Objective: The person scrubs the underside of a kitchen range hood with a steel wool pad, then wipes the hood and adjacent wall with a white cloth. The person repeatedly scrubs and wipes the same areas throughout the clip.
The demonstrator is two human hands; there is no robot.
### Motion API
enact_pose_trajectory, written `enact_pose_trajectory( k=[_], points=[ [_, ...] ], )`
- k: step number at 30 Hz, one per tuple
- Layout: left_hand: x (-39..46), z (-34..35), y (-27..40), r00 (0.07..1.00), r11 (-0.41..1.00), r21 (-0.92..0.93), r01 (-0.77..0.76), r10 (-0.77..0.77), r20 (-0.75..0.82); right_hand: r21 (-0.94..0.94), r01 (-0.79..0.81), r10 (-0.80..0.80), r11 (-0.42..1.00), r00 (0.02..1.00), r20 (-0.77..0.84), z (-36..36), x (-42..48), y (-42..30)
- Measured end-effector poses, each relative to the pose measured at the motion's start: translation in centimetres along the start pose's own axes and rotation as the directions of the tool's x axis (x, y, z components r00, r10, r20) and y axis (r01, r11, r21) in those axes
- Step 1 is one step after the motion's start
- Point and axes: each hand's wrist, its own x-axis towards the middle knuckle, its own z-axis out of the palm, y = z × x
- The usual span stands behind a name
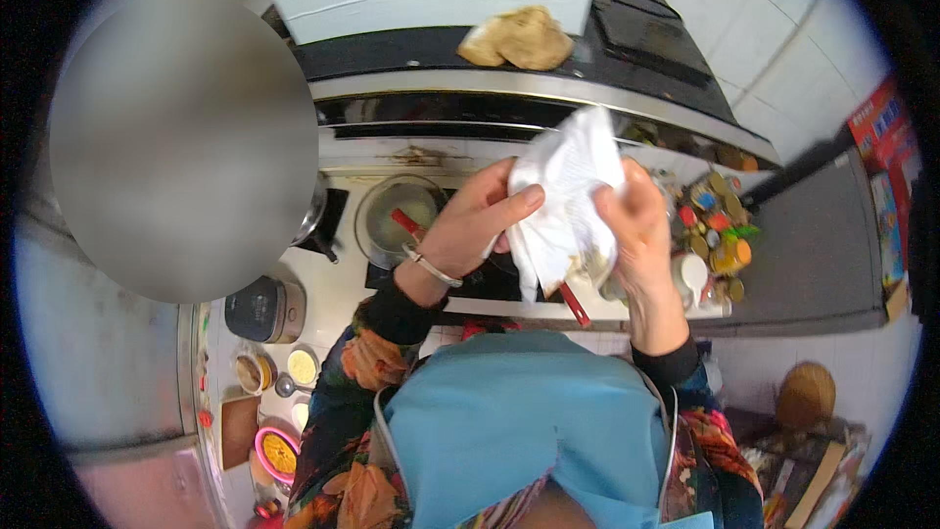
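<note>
A white paper towel or cloth with brownish stains near its lower edge is held up between my two hands, above the stove. My left hand, with a bangle at the wrist, grips its left side with the thumb on top. My right hand pinches its right side. Below the cloth a red handle sticks out; what it belongs to is hidden. Left of my left hand, a round pan with a glass lid or pale contents stands on the stove, and another red handle shows over it.
A crumpled brown cloth lies on the range hood. Jars and bottles crowd the counter at right. A rice cooker, bowls and a pink-rimmed basin stand at left. A large blurred oval hides the upper left.
</note>
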Motion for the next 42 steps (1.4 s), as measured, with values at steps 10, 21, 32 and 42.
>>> enact_pose_trajectory(
  k=[10,21,32,42],
  points=[
    [0.3,0.6,-0.1,0.988,0.963,0.267,-0.017,0.057,-0.141,0.223,-0.13,0.101,0.966,0.985,0.137,-2.5,0.1,0.1],
    [1.1,0.1,-1.3,0.99,0.962,0.265,0.065,-0.095,0.106,0.367,0.155,-0.08,0.917,0.974,-0.21,-8.5,-2.8,-4.4],
    [4.0,2.5,11.3,0.751,-0.244,0.955,-0.167,0.596,0.283,-0.795,0.377,-0.789,0.475,0.582,-0.196,-14.1,0.8,-17.8],
    [11.7,2.7,13.1,0.909,-0.408,0.908,0.089,0.406,0.094,-0.975,-0.068,0.046,-0.212,0.996,-0.079,-12.0,12.3,-12.4]
  ],
)
